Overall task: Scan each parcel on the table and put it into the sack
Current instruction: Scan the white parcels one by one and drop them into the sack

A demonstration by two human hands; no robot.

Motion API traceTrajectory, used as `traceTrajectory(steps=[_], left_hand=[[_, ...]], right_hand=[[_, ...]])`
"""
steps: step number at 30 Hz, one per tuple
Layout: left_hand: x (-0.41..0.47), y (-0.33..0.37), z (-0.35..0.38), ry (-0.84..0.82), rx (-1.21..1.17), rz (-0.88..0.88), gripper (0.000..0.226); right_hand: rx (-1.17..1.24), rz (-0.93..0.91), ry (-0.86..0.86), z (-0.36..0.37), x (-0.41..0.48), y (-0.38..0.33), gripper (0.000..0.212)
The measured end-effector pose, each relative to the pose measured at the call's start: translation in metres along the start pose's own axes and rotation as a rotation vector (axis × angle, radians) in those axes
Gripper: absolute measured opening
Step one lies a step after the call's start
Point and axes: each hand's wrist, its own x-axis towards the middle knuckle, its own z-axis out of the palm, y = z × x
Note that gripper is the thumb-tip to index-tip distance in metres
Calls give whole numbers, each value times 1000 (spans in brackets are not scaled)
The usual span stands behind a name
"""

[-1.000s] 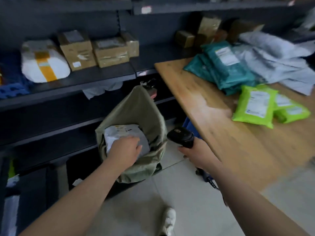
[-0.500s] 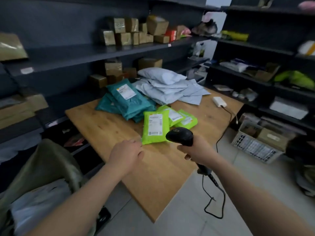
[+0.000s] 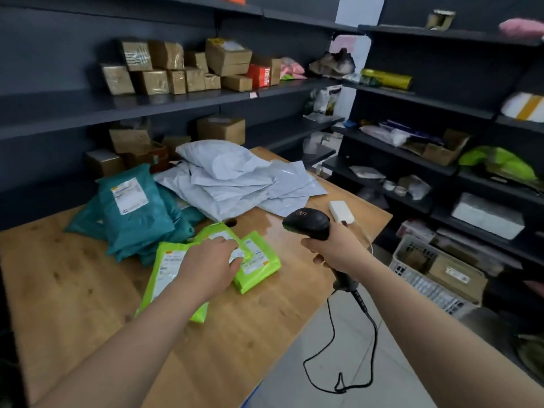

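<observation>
A left hand reaches across the light wooden table and lies on a cluster of three lime-green plastic mailer parcels near the table's middle, a little toward its right edge. The fingers bend down onto the label of the middle parcel, thumb spread toward the right-hand one; whether they have closed into a grip I cannot tell. The right hand is wrapped round the handle of a black corded handheld scanner, held off the table's right edge, its head turned toward the parcels.

The green parcels lie straight ahead of the left hand and to the left of the scanner, so the left hand is plainly the nearer. The nearest green parcel has its long axis running from the near edge toward the far one – the middle one is too covered to judge.

Teal plastic mailers are stacked toward the far left, crumpled grey-white poly mailers heaped at the far right corner. The sack is not in view – likely off to one side.
</observation>
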Motion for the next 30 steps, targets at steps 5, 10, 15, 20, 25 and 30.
traceTrajectory(steps=[5, 10, 15, 20, 25, 30], left_hand=[[99, 18, 16, -6, 16, 8, 37], [200, 35, 33, -58, -41, -24, 34], [272, 47, 72, -90, -133, -57, 30], [331, 60, 118, -118, -105, -61, 32], [378, 70, 167, -204, -42, -105, 26], [399, 76, 213, -296, -7, -246, 37]], right_hand=[[-7, 23, 24, -43, 91, 10, 20], [4, 59, 41, -81, 184, 13, 14], [70, 89, 39, -108, 265, 21, 24], [121, 78, -1, -114, 343, 44, 20], [164, 81, -89, -109, 416, 75, 20], [171, 110, -242, -110, 468, 103, 18]])
